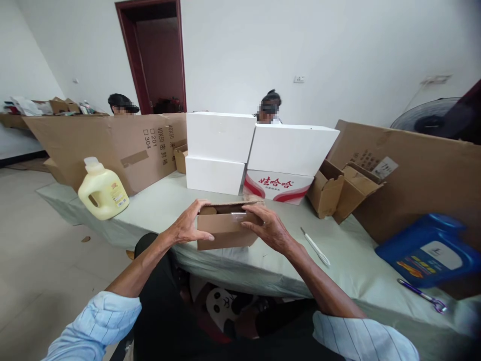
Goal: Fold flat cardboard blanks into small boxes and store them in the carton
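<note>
A small brown cardboard box (pixel 225 231) sits at the near edge of the cloth-covered table (pixel 349 260), its top flaps partly open. My left hand (pixel 188 224) grips its left end, thumb on the front and fingers curled over the top. My right hand (pixel 269 228) lies over the box's right top corner, fingers pressing on a flap. Something pale shows inside the box, too hidden to name.
White foam boxes (pixel 220 135) are stacked behind, one on a red-printed carton (pixel 277 186). A yellow jug (pixel 102 191) lies at the left, a blue jug (pixel 428 250) at the right. A white cutter (pixel 314 246), open cardboard boxes (pixel 343 190), a purple tool (pixel 423 296). Two people sit behind the cardboard screens.
</note>
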Demonstrator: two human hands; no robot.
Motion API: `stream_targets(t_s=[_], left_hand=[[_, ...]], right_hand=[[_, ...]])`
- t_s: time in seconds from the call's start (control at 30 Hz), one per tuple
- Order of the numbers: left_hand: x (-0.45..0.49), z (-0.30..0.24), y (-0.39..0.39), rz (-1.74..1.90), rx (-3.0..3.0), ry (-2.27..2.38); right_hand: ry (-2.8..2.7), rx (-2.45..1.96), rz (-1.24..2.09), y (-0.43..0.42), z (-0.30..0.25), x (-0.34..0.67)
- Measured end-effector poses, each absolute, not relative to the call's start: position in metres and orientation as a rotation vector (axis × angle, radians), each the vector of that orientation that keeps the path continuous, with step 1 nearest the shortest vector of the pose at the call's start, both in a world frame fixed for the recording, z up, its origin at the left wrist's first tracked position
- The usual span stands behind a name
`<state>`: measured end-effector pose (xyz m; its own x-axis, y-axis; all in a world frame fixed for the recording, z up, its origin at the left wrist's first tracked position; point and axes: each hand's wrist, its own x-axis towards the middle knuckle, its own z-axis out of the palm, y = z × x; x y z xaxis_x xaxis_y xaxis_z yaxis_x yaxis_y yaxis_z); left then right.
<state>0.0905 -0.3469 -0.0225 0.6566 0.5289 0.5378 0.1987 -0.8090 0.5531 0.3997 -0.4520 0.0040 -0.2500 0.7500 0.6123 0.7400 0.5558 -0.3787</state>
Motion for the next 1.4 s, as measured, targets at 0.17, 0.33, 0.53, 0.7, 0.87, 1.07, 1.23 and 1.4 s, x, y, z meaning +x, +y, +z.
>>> stream_targets(t_s=[0.17,0.33,0.53,0.7,0.87,1.07,1.23,1.4], left_hand=[[0.092,-0.026,-0.344,1.003,2.501,0.501],[0.091,-0.028,-0.343,0.988,2.509,0.526],[0.093,-0.023,-0.348,1.002,2.454,0.524],[0.101,-0.033,-0.350,1.171,2.288,0.663],[0.103,-0.038,-0.348,1.220,2.381,0.557],[0.087,-0.027,-0.356,0.842,2.642,0.558],[0.087,-0.026,-0.363,0.830,2.717,0.643],[0.091,-0.029,-0.360,0.833,2.740,0.666]], right_hand=[[-2.027,-1.179,-0.212,-0.454,0.006,0.394],[-2.017,-1.135,-0.300,-0.454,0.010,0.387],[-2.032,-1.082,-0.323,-0.452,0.016,0.380],[-1.941,-0.973,-0.337,-0.447,0.012,0.376],[-1.888,-0.894,-0.343,-0.440,0.001,0.371],[-1.827,-0.940,-0.463,-0.439,-0.006,0.365],[-1.889,-0.934,-0.547,-0.442,-0.007,0.360],[-1.958,-0.915,-0.502,-0.444,-0.007,0.363]])
